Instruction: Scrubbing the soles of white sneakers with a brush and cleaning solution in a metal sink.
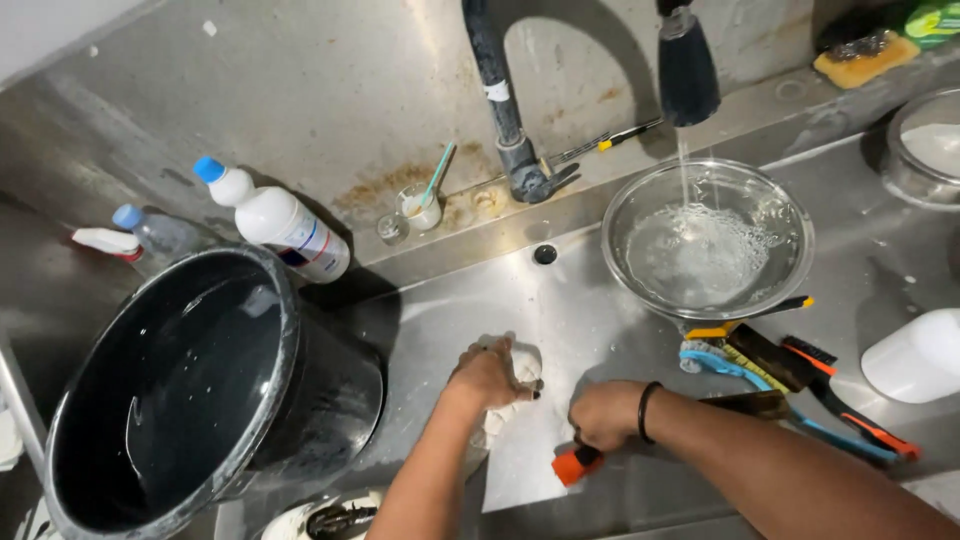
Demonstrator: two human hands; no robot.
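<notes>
The left hand (490,375) clutches a white cloth (520,395); the right hand (603,413) grips an orange-handled tool (577,465). Beyond the left hand leans a white, blue-capped bottle (275,222) with a blue-striped label.

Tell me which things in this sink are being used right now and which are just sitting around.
In use: left hand pressing a white lump; right hand gripping an orange-handled tool.

Lying about: black bucket, white bottle, bowl under running water, brushes, sponge.

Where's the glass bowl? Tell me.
In the head view, the glass bowl sits upper right in the steel sink, under the running spray tap, above the brushes.
</notes>
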